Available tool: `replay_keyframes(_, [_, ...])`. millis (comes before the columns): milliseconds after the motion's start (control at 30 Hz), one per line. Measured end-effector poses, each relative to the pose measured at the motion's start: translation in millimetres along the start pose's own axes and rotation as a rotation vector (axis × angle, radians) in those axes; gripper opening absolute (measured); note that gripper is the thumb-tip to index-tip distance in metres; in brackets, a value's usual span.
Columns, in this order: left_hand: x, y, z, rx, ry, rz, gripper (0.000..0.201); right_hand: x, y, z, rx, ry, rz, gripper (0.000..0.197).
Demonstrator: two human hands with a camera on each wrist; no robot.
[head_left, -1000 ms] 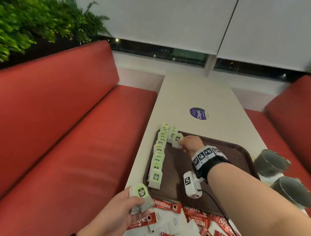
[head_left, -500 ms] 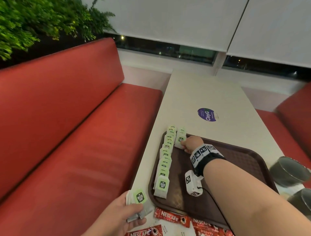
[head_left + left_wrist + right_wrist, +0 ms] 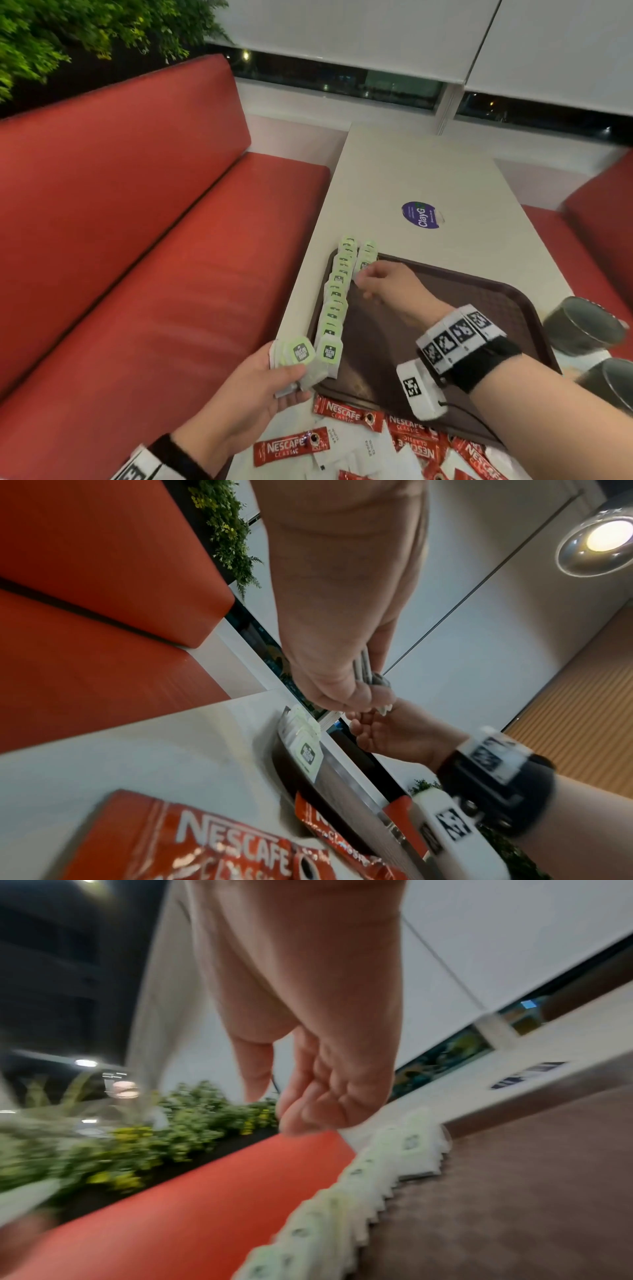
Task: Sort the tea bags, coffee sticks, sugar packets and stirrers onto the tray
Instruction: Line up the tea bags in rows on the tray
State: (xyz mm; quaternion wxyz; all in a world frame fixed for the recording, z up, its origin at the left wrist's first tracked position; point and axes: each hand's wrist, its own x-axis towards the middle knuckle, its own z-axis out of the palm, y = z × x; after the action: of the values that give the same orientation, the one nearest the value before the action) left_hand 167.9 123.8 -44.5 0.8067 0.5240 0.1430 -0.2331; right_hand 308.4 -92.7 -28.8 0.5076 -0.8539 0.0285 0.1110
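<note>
A long row of green-labelled tea bags (image 3: 335,301) lies along the left edge of the brown tray (image 3: 479,294), with a short second row (image 3: 367,255) beside it at the far end. My right hand (image 3: 359,284) hovers just behind that short row, fingers loosely curled and empty (image 3: 270,1104). At the tray's near left corner my left hand (image 3: 291,373) grips a stack of tea bags (image 3: 298,353), seen edge-on in the left wrist view (image 3: 363,666). Red Nescafe coffee sticks (image 3: 291,447) and white sugar packets (image 3: 363,455) lie scattered on the table in front of the tray.
Two metal cups (image 3: 582,329) stand off the tray's right edge. The white table (image 3: 411,171) stretches beyond the tray with a purple sticker (image 3: 422,216) on it. Red bench seats (image 3: 154,274) flank both sides, and plants (image 3: 85,27) top the left backrest.
My right hand has let go of the tea bag it laid on the short second row and lifted slightly. The left hand has carried its stack forward to the tray's near corner.
</note>
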Motion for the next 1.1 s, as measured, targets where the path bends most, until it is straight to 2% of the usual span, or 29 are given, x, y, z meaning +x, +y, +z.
replay_keyframes(67, [1, 3, 5, 0.017, 0.006, 0.023, 0.028, -39, -11, 8, -0.132, -0.283, -0.036, 0.017])
replay_keyframes(133, [3, 4, 9, 0.032, 0.002, 0.036, 0.027, -68, -16, 17, -0.15, -0.395, -0.031, 0.017])
replay_keyframes(200, [5, 5, 13, 0.044, -0.021, 0.036, 0.027, -84, -17, 24, -0.058, -0.416, -0.038, 0.007])
replay_keyframes(300, [5, 4, 20, 0.063, -0.05, 0.025, 0.026, -90, -12, 32, 0.051, -0.393, -0.018, 0.013])
replay_keyframes(400, [6, 4, 23, 0.039, -0.048, 0.012, 0.023, -85, -7, 25, 0.048, -0.387, -0.018, 0.017])
replay_keyframes(467, [8, 3, 20, -0.015, -0.012, -0.013, 0.021, -72, -2, 16, 0.033, -0.308, -0.017, 0.018])
replay_keyframes(533, [9, 3, 14, -0.069, 0.016, -0.044, 0.02, -50, 5, 4, 0.09, -0.125, 0.021, 0.019])
replay_keyframes(600, [10, 2, 9, -0.09, 0.018, -0.061, 0.025, -23, 14, -4, 0.155, 0.053, 0.087, 0.019])
replay_keyframes(667, [10, 2, 5, -0.098, 0.014, -0.068, 0.027, 5, 25, -7, 0.175, 0.142, 0.171, 0.019])
replay_keyframes(833, [7, 1, -4, -0.073, 0.0, -0.057, 0.027, 55, 40, 3, 0.197, 0.185, 0.354, 0.017])
replay_keyframes(1100, [2, -2, -20, -0.095, 0.018, -0.03, 0.028, 81, 44, 11, 0.129, 0.184, 0.443, 0.013])
